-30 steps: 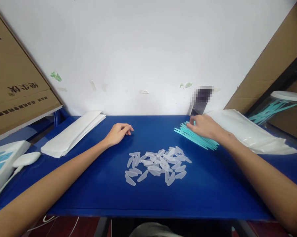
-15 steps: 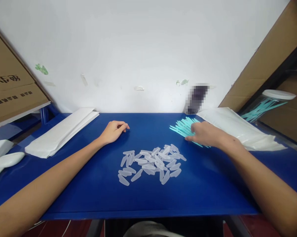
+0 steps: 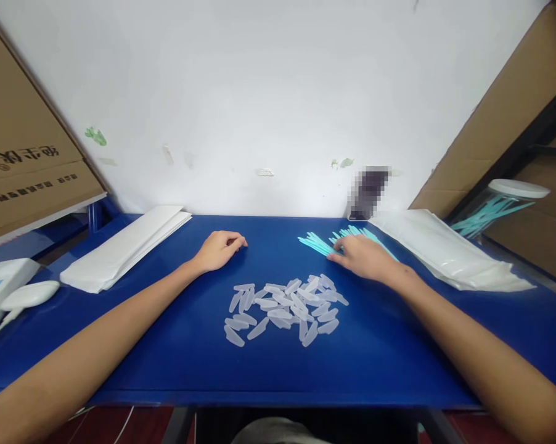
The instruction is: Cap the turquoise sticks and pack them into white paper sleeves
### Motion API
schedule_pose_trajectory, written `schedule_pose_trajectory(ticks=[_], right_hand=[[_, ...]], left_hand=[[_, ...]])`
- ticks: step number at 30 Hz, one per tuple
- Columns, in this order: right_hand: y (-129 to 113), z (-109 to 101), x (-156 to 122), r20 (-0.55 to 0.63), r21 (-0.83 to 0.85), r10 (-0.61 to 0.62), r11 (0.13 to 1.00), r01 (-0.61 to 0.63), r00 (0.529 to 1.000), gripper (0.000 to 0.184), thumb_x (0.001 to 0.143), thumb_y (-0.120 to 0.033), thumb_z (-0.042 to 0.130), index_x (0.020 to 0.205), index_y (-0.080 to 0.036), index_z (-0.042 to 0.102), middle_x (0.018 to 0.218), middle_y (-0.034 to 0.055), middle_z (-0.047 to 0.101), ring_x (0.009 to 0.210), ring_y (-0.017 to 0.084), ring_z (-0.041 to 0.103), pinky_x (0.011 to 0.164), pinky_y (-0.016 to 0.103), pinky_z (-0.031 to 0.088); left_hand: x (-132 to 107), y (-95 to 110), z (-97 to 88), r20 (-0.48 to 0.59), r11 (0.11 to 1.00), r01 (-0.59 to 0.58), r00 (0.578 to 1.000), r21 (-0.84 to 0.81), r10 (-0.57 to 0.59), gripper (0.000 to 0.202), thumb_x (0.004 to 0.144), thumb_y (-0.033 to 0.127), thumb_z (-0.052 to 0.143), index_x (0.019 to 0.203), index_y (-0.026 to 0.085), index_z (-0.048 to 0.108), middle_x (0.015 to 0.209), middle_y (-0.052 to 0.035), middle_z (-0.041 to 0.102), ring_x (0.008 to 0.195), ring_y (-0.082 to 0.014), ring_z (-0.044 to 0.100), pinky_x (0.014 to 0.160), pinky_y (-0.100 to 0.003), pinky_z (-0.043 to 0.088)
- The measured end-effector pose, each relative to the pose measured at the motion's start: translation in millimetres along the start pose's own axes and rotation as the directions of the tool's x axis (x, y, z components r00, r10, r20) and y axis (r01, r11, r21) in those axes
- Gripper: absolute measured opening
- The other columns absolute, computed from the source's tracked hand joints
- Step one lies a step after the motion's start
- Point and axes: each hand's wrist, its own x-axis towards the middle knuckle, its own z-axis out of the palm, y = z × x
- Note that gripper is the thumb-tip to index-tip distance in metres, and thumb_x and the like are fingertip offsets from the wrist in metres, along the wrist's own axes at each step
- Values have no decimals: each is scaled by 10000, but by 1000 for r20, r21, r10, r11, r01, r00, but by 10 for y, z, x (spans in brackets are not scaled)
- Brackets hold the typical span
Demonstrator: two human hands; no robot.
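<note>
My right hand (image 3: 362, 256) is closed, its thumb and fingers gripping a bunch of thin turquoise sticks (image 3: 315, 243) whose tips point left. Just behind it lies a pile of similar turquoise sticks (image 3: 360, 232), partly covered by the hand. My left hand (image 3: 219, 251) rests on the blue table (image 3: 269, 373) with its fingers loosely curled, and nothing shows in them. Between and in front of both hands, several small translucent whitish plastic pieces (image 3: 285, 306), shaped like little blades, lie scattered in a loose heap.
Folded white sheets (image 3: 125, 250) lie at the left, beside a white device (image 3: 31, 296) with a cable. A white plastic bag (image 3: 444, 253) is at the right, near a lidded jar (image 3: 495, 206) of turquoise sticks. A pixelated dark object (image 3: 369, 192) leans against the wall. Cardboard (image 3: 32, 123) stands at left.
My right hand has moved left with a bunch of turquoise sticks, separating them from the pile. My left hand stays curled on the table. The view has shifted slightly.
</note>
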Motion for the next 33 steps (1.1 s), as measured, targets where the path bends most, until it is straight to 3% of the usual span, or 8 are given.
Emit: schedule_pose_trajectory(ticks=[6, 11, 14, 16, 20, 23, 28, 33], right_hand=[[-314, 113, 249, -146, 133, -234, 958, 254, 961, 384, 954, -484, 563, 1162, -212, 736, 922, 61, 730, 816, 210, 655, 611, 296, 382], [-541, 138, 352, -285, 167, -179, 958, 232, 942, 363, 847, -521, 669, 1083, -267, 774, 899, 31, 716, 796, 210, 637, 583, 304, 345], [-592, 180, 326, -448, 188, -123, 955, 228, 885, 366, 825, -513, 666, 1044, -239, 773, 871, 34, 701, 768, 214, 631, 605, 323, 366], [-562, 236, 306, -504, 201, -160, 934, 295, 849, 319, 871, -447, 610, 1030, -217, 765, 876, 42, 683, 769, 208, 631, 639, 335, 400], [-433, 361, 307, -512, 216, -272, 877, 429, 815, 299, 950, -352, 517, 1082, -210, 745, 1015, 79, 661, 934, 234, 626, 786, 366, 462], [-384, 407, 318, -514, 223, -292, 862, 455, 806, 277, 969, -365, 514, 987, -220, 749, 1014, 91, 655, 950, 250, 584, 838, 393, 455], [-428, 387, 306, -479, 216, -316, 862, 459, 819, 230, 930, -397, 599, 845, -228, 730, 833, 60, 645, 859, 237, 546, 814, 397, 365], [-487, 354, 263, -402, 299, -339, 829, 472, 850, 302, 914, -441, 614, 736, -210, 690, 602, -22, 554, 634, 151, 494, 831, 395, 307]], left_hand=[[-52, 24, 28, -71, 974, -159, 982, 159, 172, 436, 1000, 413, 386, 937, 183, 751, 922, -65, 713, 808, -216, 626, 778, -344, 460], [-134, 106, 55, -151, 927, -292, 931, 235, 331, 370, 1021, 362, 403, 1097, 193, 723, 1102, -91, 675, 1010, -249, 584, 932, -407, 474], [-173, 155, 77, -92, 911, -334, 927, 244, 364, 357, 1028, 361, 416, 1174, 196, 697, 1218, -110, 626, 1097, -260, 566, 995, -442, 466], [-192, 181, 85, -16, 906, -349, 932, 241, 363, 374, 1035, 378, 416, 1240, 201, 674, 1331, -132, 573, 1207, -287, 533, 1054, -489, 436], [-207, 226, 85, 150, 908, -364, 929, 208, 338, 446, 1061, 464, 381, 1445, 310, 549, 1590, -117, 367, 1463, -342, 326, 1147, -600, 320], [-203, 270, 81, 220, 916, -351, 926, 195, 308, 475, 1064, 527, 354, 1509, 404, 465, 1673, -69, 236, 1526, -358, 211, 1172, -652, 240], [-208, 379, 82, 157, 928, -329, 940, 174, 303, 444, 1056, 551, 378, 1422, 394, 574, 1604, -59, 370, 1475, -344, 304, 1150, -624, 291], [-213, 411, 159, 130, 922, -354, 933, 160, 335, 402, 1055, 514, 417, 1335, 355, 657, 1526, -73, 463, 1422, -325, 369, 1118, -580, 339]])
